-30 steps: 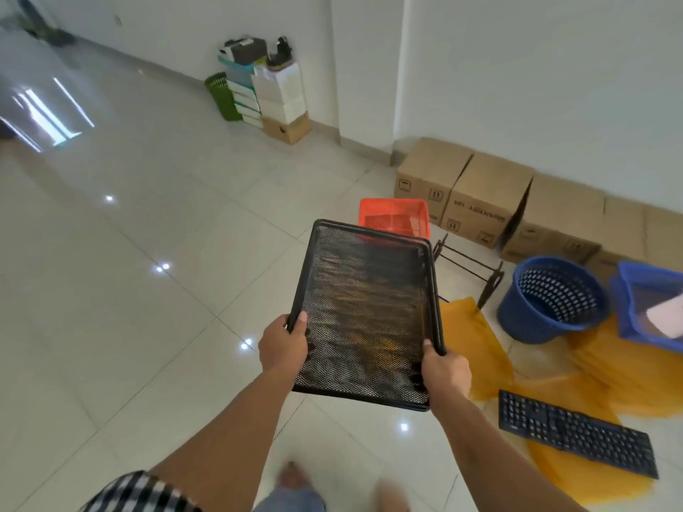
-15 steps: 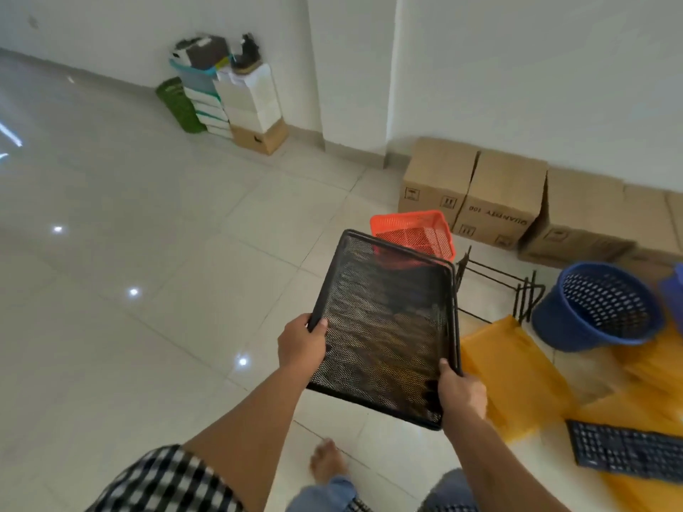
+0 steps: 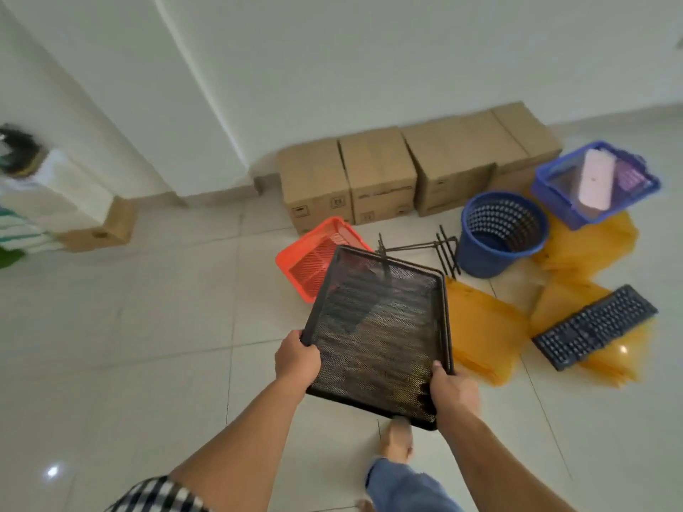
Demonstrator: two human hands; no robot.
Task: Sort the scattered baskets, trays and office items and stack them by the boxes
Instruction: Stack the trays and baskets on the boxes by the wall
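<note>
I carry a black mesh tray (image 3: 377,327) in front of me, above the floor. My left hand (image 3: 295,358) grips its left edge and my right hand (image 3: 452,391) grips its near right corner. Past the tray lies an orange plastic basket (image 3: 314,256) on the floor, partly hidden behind the tray. A row of cardboard boxes (image 3: 380,175) stands along the wall. To the right are a round blue basket (image 3: 499,234), a blue rectangular basket (image 3: 595,182) holding a pale flat item, a black wire rack (image 3: 425,247), yellow folders (image 3: 484,330) and a black keyboard (image 3: 595,327).
A white wall corner juts out at the back left, with a small cardboard box (image 3: 101,230) and a blurred stack of boxes (image 3: 22,201) at the left edge. Bare tiled floor (image 3: 129,327) stretches to the left. My foot (image 3: 397,439) shows below the tray.
The view has swung right and closer to the boxes. The tray stays held in both hands and now overlaps the orange basket; the blue rectangular basket and keyboard came fully into view.
</note>
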